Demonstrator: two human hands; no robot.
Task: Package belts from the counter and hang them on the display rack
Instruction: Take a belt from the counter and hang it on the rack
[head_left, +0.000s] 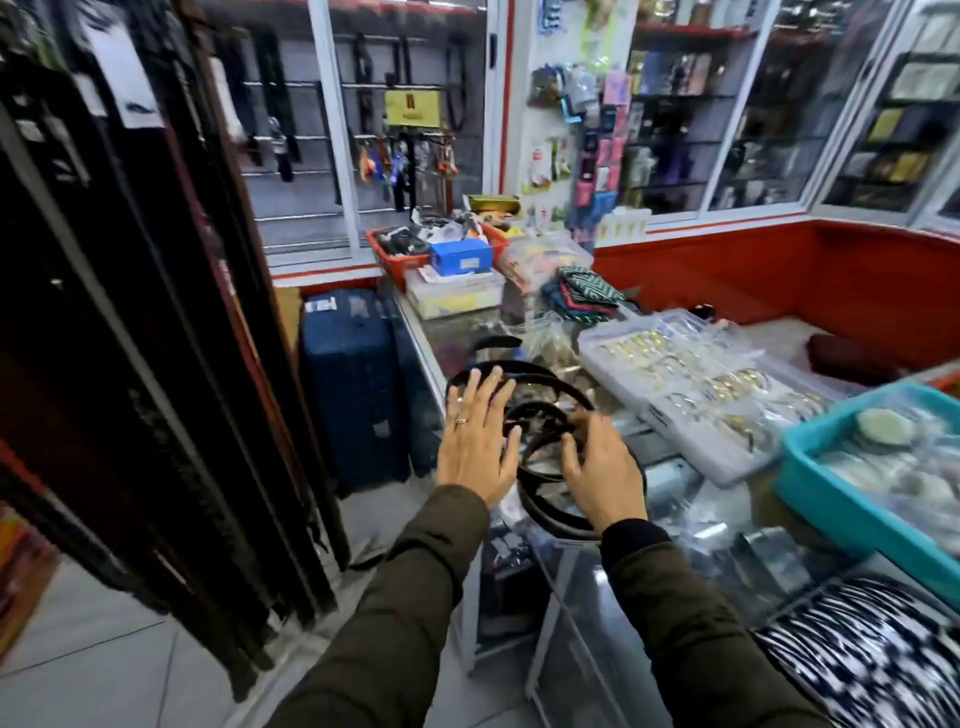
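Note:
Several black belts (540, 400) lie in loose coils on the glass counter (670, 467), near its left edge. My left hand (475, 441) is spread flat with its fingers apart, hovering over the left side of the coils and holding nothing. My right hand (602, 470) is curled over the right side of the pile, its fingertips pinching a loop of one black belt. On the left, a display rack (130, 322) carries many dark belts hanging down almost to the floor. The view is blurred.
A clear plastic box of gold pieces (691, 395) and a teal tray (872, 467) sit right of the belts. A blue suitcase (353, 384) stands on the floor between rack and counter. Red baskets and a blue box (460, 257) crowd the counter's far end.

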